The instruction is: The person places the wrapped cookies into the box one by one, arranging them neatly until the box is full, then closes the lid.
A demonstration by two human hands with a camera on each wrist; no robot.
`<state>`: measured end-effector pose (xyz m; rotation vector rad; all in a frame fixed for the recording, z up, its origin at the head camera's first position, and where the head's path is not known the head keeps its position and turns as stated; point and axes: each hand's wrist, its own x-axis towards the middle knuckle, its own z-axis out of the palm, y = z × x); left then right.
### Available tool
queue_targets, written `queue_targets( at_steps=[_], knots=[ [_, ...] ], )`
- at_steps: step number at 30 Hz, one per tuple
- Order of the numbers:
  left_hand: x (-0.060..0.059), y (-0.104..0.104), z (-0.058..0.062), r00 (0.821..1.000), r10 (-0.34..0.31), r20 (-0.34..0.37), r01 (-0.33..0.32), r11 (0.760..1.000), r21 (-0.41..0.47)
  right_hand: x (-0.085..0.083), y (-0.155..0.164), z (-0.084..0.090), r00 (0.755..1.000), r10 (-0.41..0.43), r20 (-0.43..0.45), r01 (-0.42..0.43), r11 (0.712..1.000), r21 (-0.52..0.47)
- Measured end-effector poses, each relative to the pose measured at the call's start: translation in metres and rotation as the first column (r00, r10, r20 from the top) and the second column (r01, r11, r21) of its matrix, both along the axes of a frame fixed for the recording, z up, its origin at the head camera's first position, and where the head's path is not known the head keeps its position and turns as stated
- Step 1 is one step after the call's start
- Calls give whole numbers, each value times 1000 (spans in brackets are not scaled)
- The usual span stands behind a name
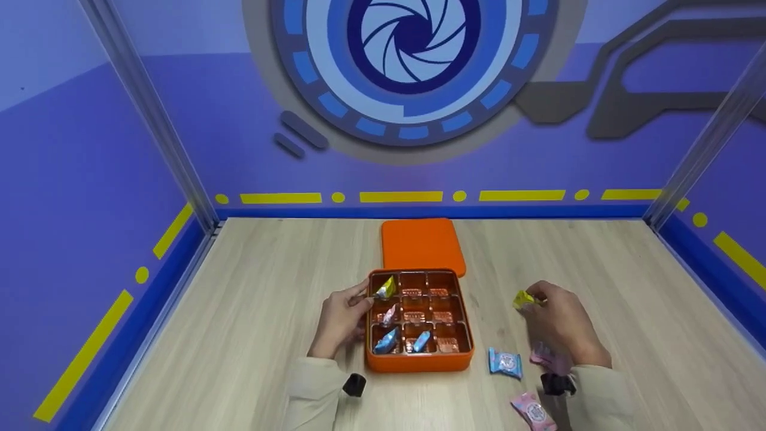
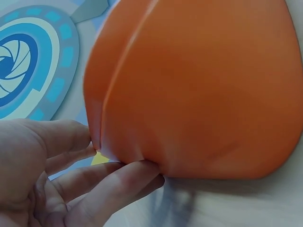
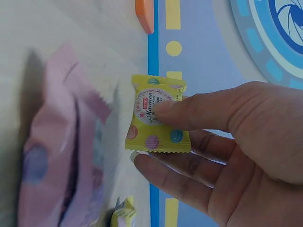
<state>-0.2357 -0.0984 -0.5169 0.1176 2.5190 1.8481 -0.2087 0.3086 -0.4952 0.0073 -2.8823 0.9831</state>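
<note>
Lying to the right of the orange box [image 1: 419,363], nearest first, are a loose pink packet [image 1: 534,412], a loose blue packet [image 1: 505,363] and a second loose pink packet [image 1: 541,353]. At the box's left wall, the left hand [image 1: 340,317] grips with thumb and fingers, while the box's divided tray [image 1: 414,309] carries blue packets in its near-left [image 1: 386,340] and near-middle [image 1: 422,341] compartments, pink at middle-left [image 1: 389,313] and yellow at far-left [image 1: 387,288]. Right of the box, the right hand [image 1: 565,320] pinches another yellow packet [image 3: 154,137] between thumb and fingers; directly behind the box, the orange lid [image 1: 422,245] rests on the counter [image 1: 287,263].
</note>
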Motion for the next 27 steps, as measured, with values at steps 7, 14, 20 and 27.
queue_targets(
  at_steps=[7,14,20,27],
  knots=[
    [-1,2,0,1000,3,0,-3,1000,6,-6,-14,12,990,71,-126,-69,997,21],
    [0,3,0,999,-8,-41,8,1000,-7,-12,-28,18,958,128,-255,-124,992,34],
    [1,2,1,1000,-12,-25,13,1000,23,-20,-37,24,948,168,-270,-171,985,10],
    [-1,1,1,1000,-4,4,4,999,38,-28,-50,31,937,235,-259,-243,970,1]
  ],
)
